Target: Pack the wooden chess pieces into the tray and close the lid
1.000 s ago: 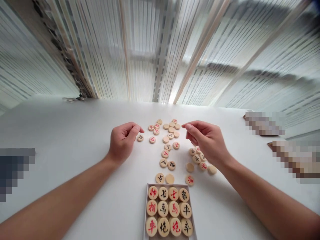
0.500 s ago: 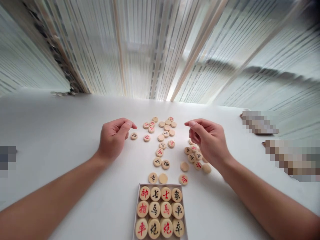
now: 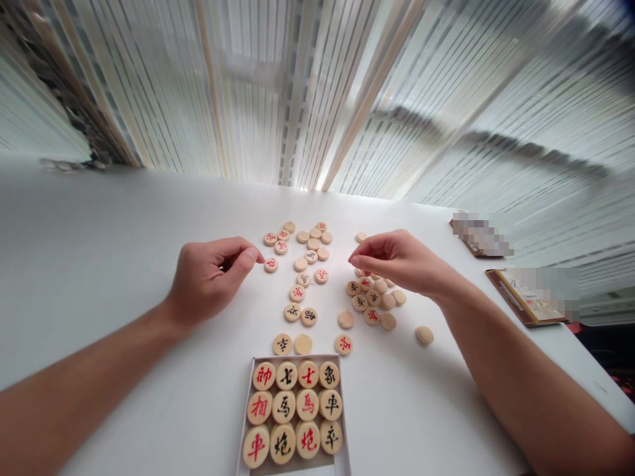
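Observation:
My left hand (image 3: 211, 281) is closed in a pinch, thumb against index finger, on the left of the scattered pieces. Its fingertips almost touch a round wooden Chinese chess piece (image 3: 270, 264) with a red character; whatever lies between or under the fingers is hidden. On the other side, my right hand (image 3: 397, 261) reaches over a cluster of chess pieces (image 3: 374, 298), its thumb and fingertips drawn together. Whether it pinches anything cannot be seen. In front stands a white box (image 3: 346, 430) with rows of face-up pieces in red and black, one being a red-marked piece (image 3: 307, 403).
Between the hands, loose pieces trail across the white table (image 3: 163, 383), some face up, others blank side up, including a blank piece (image 3: 303, 344). A lone blank piece (image 3: 424, 334) sits right of the cluster. Printed packets (image 3: 526, 301) lie far right; a striped curtain (image 3: 258, 99) hangs behind.
The view has shifted, moving the table items leftward in the picture. My right hand has moved left over the cluster, uncovering pieces. The black-marked piece by my left fingertips is now out of sight.

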{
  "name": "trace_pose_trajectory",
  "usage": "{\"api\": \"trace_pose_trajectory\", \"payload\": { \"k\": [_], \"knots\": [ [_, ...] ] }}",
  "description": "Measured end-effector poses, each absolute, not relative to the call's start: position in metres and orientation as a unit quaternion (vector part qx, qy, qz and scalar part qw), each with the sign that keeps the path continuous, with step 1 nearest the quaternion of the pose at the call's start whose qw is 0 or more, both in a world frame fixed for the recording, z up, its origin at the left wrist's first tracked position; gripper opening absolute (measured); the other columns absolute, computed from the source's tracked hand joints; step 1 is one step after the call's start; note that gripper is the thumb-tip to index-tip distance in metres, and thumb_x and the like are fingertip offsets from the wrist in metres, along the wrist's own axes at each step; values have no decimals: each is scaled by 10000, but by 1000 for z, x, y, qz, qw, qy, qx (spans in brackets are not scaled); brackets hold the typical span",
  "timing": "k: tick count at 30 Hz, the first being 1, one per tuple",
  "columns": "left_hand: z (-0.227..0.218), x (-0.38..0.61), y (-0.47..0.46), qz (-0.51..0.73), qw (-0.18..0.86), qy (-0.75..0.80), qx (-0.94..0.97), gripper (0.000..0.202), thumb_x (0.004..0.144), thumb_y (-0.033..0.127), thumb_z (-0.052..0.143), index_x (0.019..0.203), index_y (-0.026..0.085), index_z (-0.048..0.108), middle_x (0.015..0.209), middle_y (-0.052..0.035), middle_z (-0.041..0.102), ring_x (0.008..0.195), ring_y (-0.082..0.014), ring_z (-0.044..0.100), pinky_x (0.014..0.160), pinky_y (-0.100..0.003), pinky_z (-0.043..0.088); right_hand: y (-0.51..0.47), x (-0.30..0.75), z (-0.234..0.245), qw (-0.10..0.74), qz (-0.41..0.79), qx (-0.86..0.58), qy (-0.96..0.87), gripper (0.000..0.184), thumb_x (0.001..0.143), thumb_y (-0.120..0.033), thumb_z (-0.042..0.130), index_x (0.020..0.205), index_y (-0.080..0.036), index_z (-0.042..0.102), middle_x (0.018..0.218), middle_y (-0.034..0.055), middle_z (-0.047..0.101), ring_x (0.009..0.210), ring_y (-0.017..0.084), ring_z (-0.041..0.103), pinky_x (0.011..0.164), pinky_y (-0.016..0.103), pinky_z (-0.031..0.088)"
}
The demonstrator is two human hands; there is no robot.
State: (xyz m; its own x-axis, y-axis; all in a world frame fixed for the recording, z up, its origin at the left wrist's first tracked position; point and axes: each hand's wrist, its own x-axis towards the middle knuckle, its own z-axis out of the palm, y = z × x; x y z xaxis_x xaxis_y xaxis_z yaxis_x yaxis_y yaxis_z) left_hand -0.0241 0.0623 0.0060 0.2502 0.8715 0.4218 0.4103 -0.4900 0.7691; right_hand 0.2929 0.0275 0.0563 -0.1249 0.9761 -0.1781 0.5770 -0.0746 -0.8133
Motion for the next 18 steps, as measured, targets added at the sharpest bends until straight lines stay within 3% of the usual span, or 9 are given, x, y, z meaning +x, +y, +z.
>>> {"api": "trace_pose_trajectory", "payload": {
  "k": [5, 10, 18],
  "knots": [
    [4, -23, 63, 433, 224, 442, 753, 257, 932, 340, 617, 757, 248, 781, 478, 35, 520, 460, -135, 412, 482, -291, 286, 25, 307, 66, 114, 340, -613, -703, 151, 835, -331, 766, 836, -186, 809, 614, -2, 676, 530, 127, 566, 455, 239, 368],
    [4, -23, 63, 429, 229, 440, 755, 258, 932, 333, 615, 752, 249, 779, 467, 36, 488, 452, -131, 378, 468, -295, 264, 24, 305, 64, 63, 319, -602, -730, 218, 824, -424, 812, 847, -207, 810, 600, -15, 671, 496, 123, 552, 431, 247, 353],
    [8, -23, 63, 430, 220, 428, 764, 283, 912, 312, 612, 746, 177, 797, 475, 41, 510, 449, -105, 395, 459, -264, 290, 22, 290, 61, 15, 313, -626, -714, 165, 827, -373, 805, 808, -208, 798, 644, 5, 734, 554, 144, 617, 474, 257, 410]
  ]
}}
